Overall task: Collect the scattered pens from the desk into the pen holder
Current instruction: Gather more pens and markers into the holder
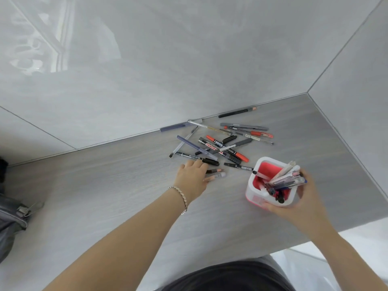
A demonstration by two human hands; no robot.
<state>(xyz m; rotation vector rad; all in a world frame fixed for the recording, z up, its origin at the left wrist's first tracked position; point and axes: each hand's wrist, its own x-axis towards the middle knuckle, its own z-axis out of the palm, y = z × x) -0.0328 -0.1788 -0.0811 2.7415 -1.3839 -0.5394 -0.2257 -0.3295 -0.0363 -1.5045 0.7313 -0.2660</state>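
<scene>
- Grey walls meet in a corner behind a grey wooden desk (105, 185), and the pens (220, 148) lie in a messy pile near that corner.
- One left hand (192, 177) rests flat on the desk at the near edge of the pile. Its fingers (212, 177) are spread a little and lie on two pens, a thin brown one (216, 170) and a clear one (218, 175). It presses them more than pinches them (it has no real hold on them, as far as I can tell).
- Both of those pens point sideways, away from the palm and toward the pen holder (270, 181).
- On the far side of those pens from the left hand, the right hand (302, 204) wraps around the white and pink pen holder and tilts it. Several pens already stick out of it.
- So the left hand is the nearer one to the loose pens. I think it must close on them next and carry them sideways to the holder.
- Hard to see: the left fingertips are blurry, the right fingers hide behind the holder, and a dark bag (10, 217) is cut off at the edge.
</scene>
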